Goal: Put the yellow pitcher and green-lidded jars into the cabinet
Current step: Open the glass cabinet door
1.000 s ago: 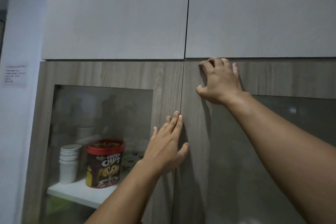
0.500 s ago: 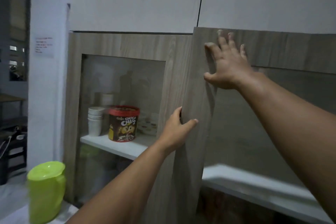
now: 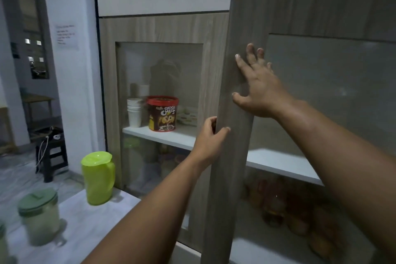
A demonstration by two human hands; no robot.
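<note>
While both hands (image 3: pixel 211 135) (image 3: pixel 259 88) hold the cabinet door (image 3: pixel 233 113), a tub (image 3: pixel 162 113) reads "CHOCO CHIPS".

second jar (image 3: pixel 2 242) cut by left edge, wall note (image 3: pixel 66 36) too blurred to read, lower-shelf goods (image 3: pixel 285 206) dim behind glass

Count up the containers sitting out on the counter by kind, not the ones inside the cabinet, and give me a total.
Yellow pitcher: 1
Green-lidded jars: 2, one in full view and one cut off by the left frame edge
Total: 3 containers on the counter
</note>
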